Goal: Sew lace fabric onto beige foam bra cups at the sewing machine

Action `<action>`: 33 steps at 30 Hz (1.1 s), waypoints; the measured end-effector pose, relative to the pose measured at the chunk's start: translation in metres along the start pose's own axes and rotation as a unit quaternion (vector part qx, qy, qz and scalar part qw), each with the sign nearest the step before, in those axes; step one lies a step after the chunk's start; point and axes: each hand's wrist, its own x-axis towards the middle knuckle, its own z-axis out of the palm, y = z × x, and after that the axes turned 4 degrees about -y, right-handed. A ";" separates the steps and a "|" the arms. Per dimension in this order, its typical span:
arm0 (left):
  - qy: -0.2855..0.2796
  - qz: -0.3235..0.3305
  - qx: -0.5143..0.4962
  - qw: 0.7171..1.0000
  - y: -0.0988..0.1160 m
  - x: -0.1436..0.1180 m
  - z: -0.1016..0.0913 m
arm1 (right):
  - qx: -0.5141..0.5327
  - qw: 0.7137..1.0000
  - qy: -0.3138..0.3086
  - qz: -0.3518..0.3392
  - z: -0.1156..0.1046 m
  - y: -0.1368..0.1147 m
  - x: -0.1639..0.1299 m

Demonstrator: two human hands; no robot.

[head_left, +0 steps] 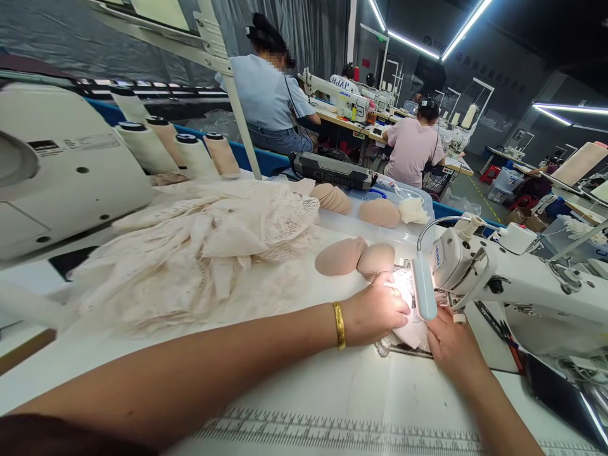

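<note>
Pinching the pale fabric piece (pixel 411 334) in curled fingers, our left hand (pixel 377 310) lay just beside the sewing machine (pixel 513 278). Our right hand (pixel 453 342) rested at the cloth's other side, its fingertips partly hidden by the lamp (pixel 424 291), so we could not tell whether they gripped. The piece lay on the table (pixel 342 380), brightly lit. We judged it light, soft, limp and easily puckered, best taken by its outer edges, fingers kept flat.
</note>
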 end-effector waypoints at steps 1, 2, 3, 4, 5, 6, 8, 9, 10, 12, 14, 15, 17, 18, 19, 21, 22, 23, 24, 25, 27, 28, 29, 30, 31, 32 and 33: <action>-0.004 -0.002 0.001 1.000 0.000 0.000 0.000 | -0.004 1.000 -0.003 0.005 0.001 0.001 0.000; -0.008 -0.004 0.002 1.000 0.000 0.000 -0.001 | -0.006 1.000 -0.004 0.009 0.002 0.001 0.000; -0.012 -0.006 0.003 1.000 -0.001 0.000 -0.001 | -0.006 1.000 -0.004 0.013 0.003 0.001 0.000; -0.013 -0.008 0.005 1.000 -0.001 0.001 -0.002 | -0.005 1.000 -0.003 0.016 0.004 0.002 0.000; -0.013 -0.009 0.007 1.000 -0.001 0.001 -0.002 | -0.004 1.000 -0.002 0.018 0.005 0.002 0.000; -0.010 -0.009 0.009 1.000 -0.001 0.001 -0.002 | -0.003 1.000 -0.001 0.019 0.006 0.002 0.000; -0.002 -0.009 0.016 1.000 -0.001 0.001 -0.002 | -0.001 1.000 0.002 0.018 0.007 0.002 0.000; 0.000 -0.009 0.018 1.000 -0.001 0.001 -0.001 | -0.002 1.000 0.008 0.015 0.007 0.002 0.001; -0.001 -0.011 0.020 1.000 -0.001 0.001 -0.001 | -0.002 1.000 0.013 0.010 0.006 0.002 0.000; -0.008 -0.016 0.020 1.000 -0.001 0.001 -0.001 | 0.001 1.000 0.025 -0.001 0.005 0.002 0.000; -0.014 -0.020 0.019 1.000 0.000 0.001 -0.002 | -0.001 0.999 0.039 -0.003 0.002 0.002 -0.002; -0.015 -0.022 0.018 0.999 0.000 0.001 -0.003 | -0.007 0.999 0.051 0.000 0.001 0.001 -0.002; -0.014 -0.025 0.018 0.999 0.001 0.001 -0.004 | -0.021 0.996 0.088 0.005 -0.002 0.001 -0.003; -0.012 -0.028 0.018 0.999 0.001 0.001 -0.005 | -0.027 0.994 0.107 0.006 -0.003 0.001 -0.003; -0.011 -0.030 0.019 0.999 0.001 0.002 -0.006 | -0.030 0.992 0.125 0.005 -0.004 0.001 -0.003; -0.009 -0.032 0.018 0.999 0.001 0.002 -0.006 | -0.030 0.989 0.142 0.004 -0.005 0.001 -0.002; -0.008 -0.031 0.018 0.999 0.000 0.002 -0.006 | -0.027 0.989 0.145 0.005 -0.005 0.001 -0.001; -0.008 -0.030 0.017 0.999 0.000 0.003 -0.006 | -0.024 0.989 0.145 0.008 -0.005 0.001 -0.001; -0.008 -0.029 0.016 0.999 0.000 0.003 -0.006 | -0.020 0.989 0.145 0.011 -0.004 0.001 0.000; -0.007 -0.027 0.015 0.999 0.000 0.003 -0.006 | -0.016 0.989 0.146 0.014 -0.003 0.001 0.000; -0.002 -0.024 0.015 1.000 0.001 0.003 -0.006 | -0.012 0.989 0.147 0.019 -0.001 0.002 0.001; 0.000 -0.023 0.016 1.000 0.001 0.003 -0.006 | -0.013 0.989 0.148 0.020 -0.001 0.002 0.001; 0.002 -0.022 0.017 1.000 0.002 0.003 -0.006 | -0.015 0.989 0.149 0.020 0.000 0.002 0.000; 0.004 -0.022 0.018 1.000 0.002 0.003 -0.006 | -0.017 0.988 0.150 0.018 0.000 0.002 0.000; 0.004 -0.022 0.019 1.000 0.003 0.003 -0.006 | -0.019 0.988 0.152 0.014 0.000 0.001 0.000; 0.003 -0.022 0.019 1.000 0.003 0.003 -0.007 | -0.020 0.988 0.154 0.011 0.000 0.001 0.000; 0.002 -0.023 0.019 1.000 0.004 0.003 -0.007 | -0.019 0.988 0.155 0.008 -0.001 0.001 0.000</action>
